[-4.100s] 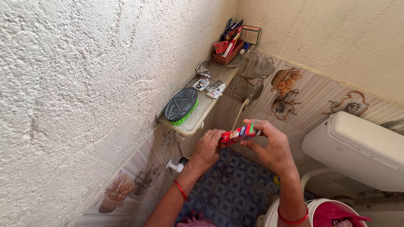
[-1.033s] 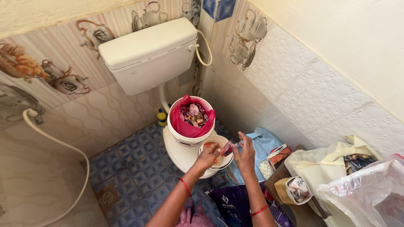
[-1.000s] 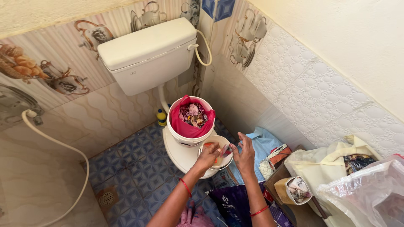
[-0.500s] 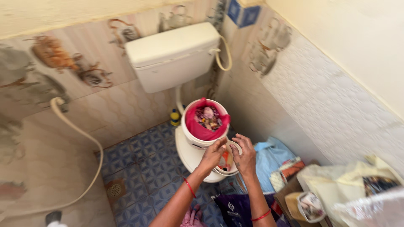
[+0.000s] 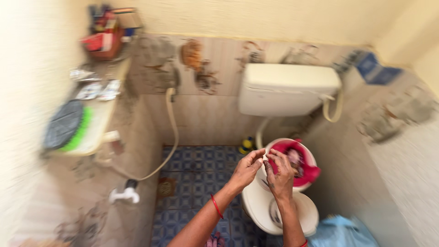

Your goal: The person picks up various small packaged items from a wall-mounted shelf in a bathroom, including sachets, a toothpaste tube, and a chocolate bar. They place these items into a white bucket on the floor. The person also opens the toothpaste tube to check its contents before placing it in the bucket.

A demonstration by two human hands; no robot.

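The view is motion-blurred. My left hand (image 5: 247, 167) and my right hand (image 5: 280, 174) are raised close together, fingertips almost touching, fingers apart. I see nothing held in either. Both hands are in front of a white bucket with a pink liner (image 5: 311, 172) full of scraps, which stands on the closed white toilet (image 5: 255, 206). Red bangles circle both wrists.
The white cistern (image 5: 288, 89) hangs on the tiled back wall. On the left, a wall shelf (image 5: 101, 123) carries a dark brush with green bristles (image 5: 64, 126), packets and a red box. A hose (image 5: 172, 132), a tap (image 5: 123, 195), a floor drain (image 5: 165, 186), a yellow bottle (image 5: 247, 144) and a blue bag (image 5: 340, 231) are around.
The camera swung left, bringing the shelf back into sight. My hands rose from the small bowl to in front of the bucket. The small red item seen between them earlier no longer shows.
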